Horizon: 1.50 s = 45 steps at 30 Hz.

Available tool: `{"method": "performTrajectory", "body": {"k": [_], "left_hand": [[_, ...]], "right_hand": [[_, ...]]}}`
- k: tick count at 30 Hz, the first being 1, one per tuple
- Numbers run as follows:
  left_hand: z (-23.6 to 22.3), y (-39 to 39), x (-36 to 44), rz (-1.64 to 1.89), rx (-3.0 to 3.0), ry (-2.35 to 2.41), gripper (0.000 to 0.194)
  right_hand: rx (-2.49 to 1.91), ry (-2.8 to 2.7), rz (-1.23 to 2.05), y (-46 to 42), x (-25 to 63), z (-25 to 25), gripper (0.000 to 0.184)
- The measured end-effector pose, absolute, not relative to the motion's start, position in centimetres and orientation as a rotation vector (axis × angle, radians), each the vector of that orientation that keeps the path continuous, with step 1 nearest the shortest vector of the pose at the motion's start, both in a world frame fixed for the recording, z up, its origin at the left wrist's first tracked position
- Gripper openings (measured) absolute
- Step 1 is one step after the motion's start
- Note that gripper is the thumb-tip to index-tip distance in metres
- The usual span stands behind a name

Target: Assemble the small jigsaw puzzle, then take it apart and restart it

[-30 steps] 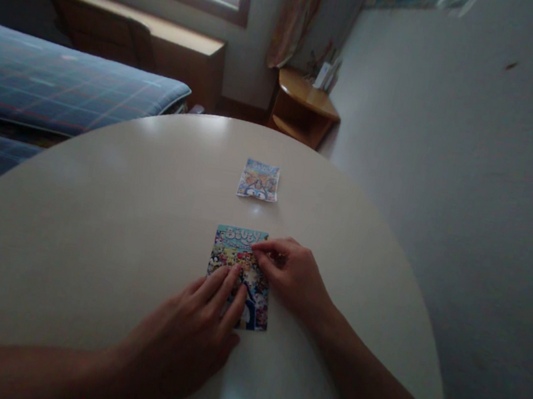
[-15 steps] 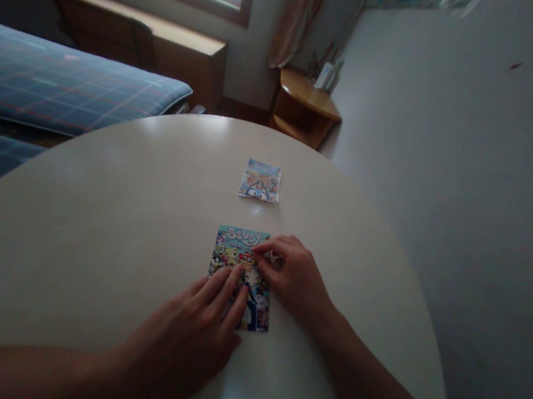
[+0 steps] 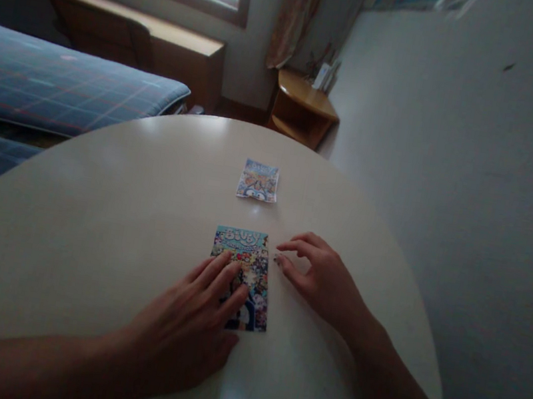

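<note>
A colourful jigsaw puzzle (image 3: 260, 286) with "Bluey" lettering along its top lies flat before me. My left hand (image 3: 210, 298) rests on its left and lower part, fingers stretched out and spread. Near the puzzle's middle, a pale patch shows among the printed pieces. My right hand (image 3: 318, 272) is just right of the puzzle, its thumb and forefinger apart. At the thumb's tip is a small dark puzzle piece (image 3: 276, 257); I cannot tell whether the thumb touches it. Farther back lies a creased printed sheet (image 3: 258, 181) with a similar picture.
All this is on a round white table (image 3: 106, 221). A white wall (image 3: 475, 192) runs along the right. Beyond the table's left edge are blue plaid mattresses (image 3: 72, 84); a wooden corner shelf (image 3: 308, 95) stands behind.
My right hand has moved right, off the puzzle, and its pinched fingers have parted. The left hand stays on the puzzle, its fingers slightly shifted.
</note>
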<state>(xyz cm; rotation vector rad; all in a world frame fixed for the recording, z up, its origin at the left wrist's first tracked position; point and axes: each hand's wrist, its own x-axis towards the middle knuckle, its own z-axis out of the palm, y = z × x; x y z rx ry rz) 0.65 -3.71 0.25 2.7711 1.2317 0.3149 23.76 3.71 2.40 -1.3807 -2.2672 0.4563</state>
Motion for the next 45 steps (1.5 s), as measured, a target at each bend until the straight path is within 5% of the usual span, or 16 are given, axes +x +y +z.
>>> {"method": "performTrajectory", "body": {"k": [5,16,29,35,40,45], "left_hand": [[-0.4,-3.7,0.5,0.334,2.766,1.201,0.053],[-1.0,-3.0,0.1,0.252,2.802,1.152,0.075],[-1.3,-2.9,0.4,0.287,2.824,1.192,0.068],[-1.5,-3.0,0.4,0.357,2.808,1.186,0.068],[-1.5,-2.9,0.5,0.325,2.813,1.190,0.069],[-1.4,-2.9,0.5,0.345,2.808,1.192,0.069]], "right_hand": [[-1.454,-2.336,0.578,4.0,25.5,2.3,0.027],[-1.423,-2.331,0.579,4.3,24.7,2.0,0.008],[-1.330,-2.232,0.778,2.9,23.6,2.4,0.006],[-1.199,-2.226,0.817,2.4,22.5,1.5,0.023],[-1.201,-2.231,0.758,2.3,22.4,1.4,0.007],[-1.162,-2.277,0.752,2.2,22.1,1.4,0.015]]}}
